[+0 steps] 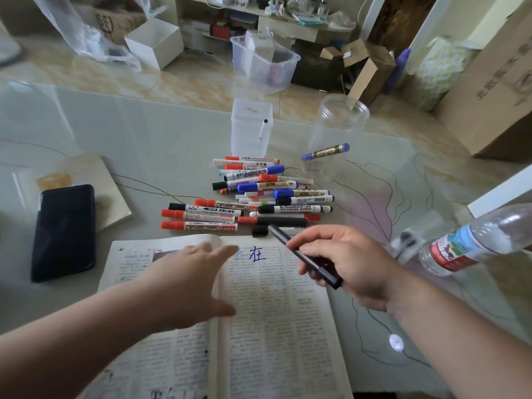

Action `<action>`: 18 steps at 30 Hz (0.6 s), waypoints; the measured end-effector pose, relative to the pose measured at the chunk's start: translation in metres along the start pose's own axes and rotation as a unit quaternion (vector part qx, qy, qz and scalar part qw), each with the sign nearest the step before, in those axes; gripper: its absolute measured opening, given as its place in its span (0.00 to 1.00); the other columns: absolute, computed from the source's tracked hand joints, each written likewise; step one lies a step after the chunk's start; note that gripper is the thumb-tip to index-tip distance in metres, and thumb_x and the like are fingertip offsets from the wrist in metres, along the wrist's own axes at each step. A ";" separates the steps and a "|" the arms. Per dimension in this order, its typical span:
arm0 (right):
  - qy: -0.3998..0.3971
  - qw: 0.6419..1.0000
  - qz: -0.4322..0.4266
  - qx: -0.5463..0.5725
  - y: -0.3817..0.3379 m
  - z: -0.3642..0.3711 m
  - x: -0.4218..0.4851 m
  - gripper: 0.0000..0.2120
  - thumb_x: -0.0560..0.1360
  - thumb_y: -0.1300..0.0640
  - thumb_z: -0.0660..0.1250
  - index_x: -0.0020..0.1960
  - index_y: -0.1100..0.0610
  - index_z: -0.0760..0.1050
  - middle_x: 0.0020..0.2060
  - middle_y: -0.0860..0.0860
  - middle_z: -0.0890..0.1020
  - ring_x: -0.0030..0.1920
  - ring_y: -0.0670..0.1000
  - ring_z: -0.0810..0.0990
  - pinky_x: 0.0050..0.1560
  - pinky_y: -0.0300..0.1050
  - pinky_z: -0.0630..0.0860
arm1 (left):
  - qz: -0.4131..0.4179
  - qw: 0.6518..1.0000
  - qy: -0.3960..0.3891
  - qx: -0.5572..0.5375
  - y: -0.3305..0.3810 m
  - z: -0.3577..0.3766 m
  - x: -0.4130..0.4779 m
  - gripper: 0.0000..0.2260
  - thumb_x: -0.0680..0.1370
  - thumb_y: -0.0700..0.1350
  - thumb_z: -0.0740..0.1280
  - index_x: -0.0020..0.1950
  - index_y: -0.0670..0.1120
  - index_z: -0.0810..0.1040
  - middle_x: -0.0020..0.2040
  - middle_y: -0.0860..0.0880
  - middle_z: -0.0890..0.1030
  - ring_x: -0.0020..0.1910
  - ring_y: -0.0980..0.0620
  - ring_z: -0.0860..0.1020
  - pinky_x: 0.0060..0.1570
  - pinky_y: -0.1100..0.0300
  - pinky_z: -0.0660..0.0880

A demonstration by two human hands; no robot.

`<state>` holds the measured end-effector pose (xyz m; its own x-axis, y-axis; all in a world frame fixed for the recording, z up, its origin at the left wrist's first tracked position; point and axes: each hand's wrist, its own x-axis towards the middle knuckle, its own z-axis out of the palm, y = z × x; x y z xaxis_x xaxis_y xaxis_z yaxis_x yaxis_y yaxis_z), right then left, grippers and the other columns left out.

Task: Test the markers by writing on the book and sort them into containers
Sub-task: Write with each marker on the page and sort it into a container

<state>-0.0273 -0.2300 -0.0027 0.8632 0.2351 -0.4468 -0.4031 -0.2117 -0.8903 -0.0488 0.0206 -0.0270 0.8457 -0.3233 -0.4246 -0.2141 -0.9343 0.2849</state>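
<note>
While over the book (276, 318), marker (283, 239) slantwise through right hand (348, 263)

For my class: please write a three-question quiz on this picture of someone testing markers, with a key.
1. True or false: the left hand lies with straight fingers on the open book.
2. What does the right hand grip? A) a pencil B) a dark marker C) scissors
3. Fill in: the handwriting at the top of the page is ____ in colour.
Key: 1 true; 2 B; 3 blue.
</note>
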 end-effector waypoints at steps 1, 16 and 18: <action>-0.035 0.996 0.031 0.078 -0.002 0.001 -0.006 0.13 0.76 0.67 0.61 0.49 0.60 0.85 0.36 0.63 0.81 0.33 0.54 0.75 0.31 0.44 0.70 | 0.024 0.999 0.029 -0.020 0.003 -0.003 -0.002 0.44 0.70 0.72 0.68 0.79 0.66 0.47 0.72 0.60 0.65 0.67 0.57 0.70 0.64 0.59 0.72; 0.012 0.994 -0.037 0.105 -0.006 0.041 -0.057 0.08 0.77 0.56 0.71 0.41 0.56 0.76 0.24 0.55 0.69 0.23 0.49 0.63 0.24 0.39 0.58 | 0.155 0.931 0.010 -0.330 0.054 -0.005 -0.031 0.11 0.85 0.53 0.57 0.66 0.59 0.73 0.41 0.63 0.79 0.39 0.63 0.75 0.44 0.63 0.73; 0.028 0.993 -0.045 0.107 -0.002 0.042 -0.060 0.09 0.77 0.55 0.70 0.41 0.59 0.77 0.24 0.57 0.69 0.23 0.49 0.63 0.25 0.39 0.58 | 0.169 0.931 0.023 -0.323 0.055 -0.006 -0.031 0.11 0.84 0.53 0.57 0.65 0.59 0.74 0.47 0.65 0.80 0.45 0.64 0.76 0.45 0.69 0.71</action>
<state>-0.0905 -0.2039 0.0222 0.9116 0.1896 -0.3647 -0.3741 0.0149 -0.9273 -0.0842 -0.0196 0.0067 0.8065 -0.5622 -0.1830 -0.1459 -0.4892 0.8599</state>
